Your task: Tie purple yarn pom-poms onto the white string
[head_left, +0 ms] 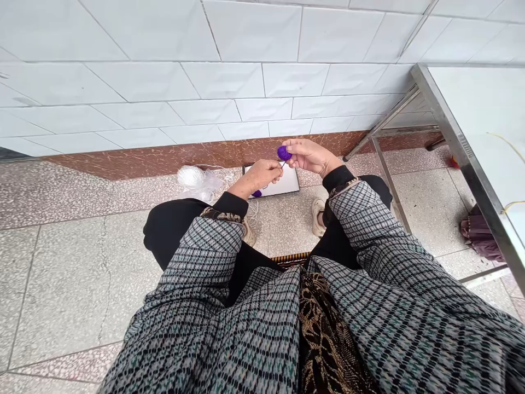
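My right hand [309, 155] holds a small purple ball of yarn [283, 153] at its fingertips, above the floor in front of my knees. Just to its left, my left hand [262, 176] is closed in a pinch. A short thin line runs from those fingers up to the ball; whether it is a strand or a slim tool I cannot tell. Below my hands lies a white, dark-edged flat box or board [283, 183]. Another purple piece [257, 193] rests at its left side, partly covered by my left hand.
White yarn [191, 176] with clear plastic lies on the floor left of the board, with loose white strands nearby. A metal-framed table [451, 126] stands at the right, with a dark purple bundle [482, 235] under it. The tiled wall [246, 82] rises ahead.
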### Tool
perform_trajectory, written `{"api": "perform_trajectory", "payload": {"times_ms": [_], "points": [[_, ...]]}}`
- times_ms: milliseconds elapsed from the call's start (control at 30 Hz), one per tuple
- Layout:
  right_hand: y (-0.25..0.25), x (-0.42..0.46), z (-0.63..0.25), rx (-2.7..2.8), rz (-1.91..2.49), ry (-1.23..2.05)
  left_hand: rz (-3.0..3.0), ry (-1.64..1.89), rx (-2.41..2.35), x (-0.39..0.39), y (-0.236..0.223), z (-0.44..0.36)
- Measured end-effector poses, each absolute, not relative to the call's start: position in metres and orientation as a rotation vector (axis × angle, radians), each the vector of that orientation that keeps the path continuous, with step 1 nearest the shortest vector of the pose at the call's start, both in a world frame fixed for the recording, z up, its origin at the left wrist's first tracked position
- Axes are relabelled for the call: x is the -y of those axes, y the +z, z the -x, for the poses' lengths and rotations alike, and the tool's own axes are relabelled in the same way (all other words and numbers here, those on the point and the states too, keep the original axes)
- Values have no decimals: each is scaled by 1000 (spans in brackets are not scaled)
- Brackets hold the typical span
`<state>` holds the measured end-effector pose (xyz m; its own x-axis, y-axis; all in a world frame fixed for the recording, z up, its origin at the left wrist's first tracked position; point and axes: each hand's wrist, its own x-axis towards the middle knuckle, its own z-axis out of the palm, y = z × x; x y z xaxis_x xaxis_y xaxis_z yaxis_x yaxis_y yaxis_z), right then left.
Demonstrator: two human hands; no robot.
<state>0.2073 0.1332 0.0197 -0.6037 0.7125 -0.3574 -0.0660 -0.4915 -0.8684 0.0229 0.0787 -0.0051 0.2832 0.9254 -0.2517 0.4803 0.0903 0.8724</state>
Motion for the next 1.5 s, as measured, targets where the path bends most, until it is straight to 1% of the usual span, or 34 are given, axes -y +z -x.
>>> {"api": "perform_trajectory", "payload": {"times_ms": [133,233,300,400,600,733,833,967,1033,1133,1233,1367,1500], "points": [[25,-131,-212,1537,1026,2195,-1602,583,-1428,-84,-9,-17],[27,-127,-208,1734,1229,2097,-1631,624,-1453,-84,-6,-13],[26,-125,-203,1744,1391,1997,-1633,659,-1467,-82,-2,-13],[20,-125,-197,1591,1475,1903,-1626,694,-1449,-78,2,-15],[17,-131,-194,1033,1306,1954,-1600,618,-1332,-73,3,-25],[22,-131,-198,976,1196,2009,-1590,526,-1305,-72,4,-29],[26,-128,-202,1123,1141,2063,-1585,487,-1369,-74,4,-27],[30,-125,-206,1497,1123,2110,-1598,470,-1452,-79,1,-20],[28,-124,-206,1711,1179,2060,-1641,487,-1467,-81,-1,-16],[21,-125,-203,1937,1358,1899,-1691,554,-1473,-82,-3,-13],[13,-127,-197,1761,1501,1832,-1674,605,-1443,-80,-3,-15],[14,-125,-190,1236,1417,1919,-1673,630,-1398,-78,-2,-20],[19,-122,-189,1136,1397,2004,-1736,598,-1450,-77,0,-20]]}}
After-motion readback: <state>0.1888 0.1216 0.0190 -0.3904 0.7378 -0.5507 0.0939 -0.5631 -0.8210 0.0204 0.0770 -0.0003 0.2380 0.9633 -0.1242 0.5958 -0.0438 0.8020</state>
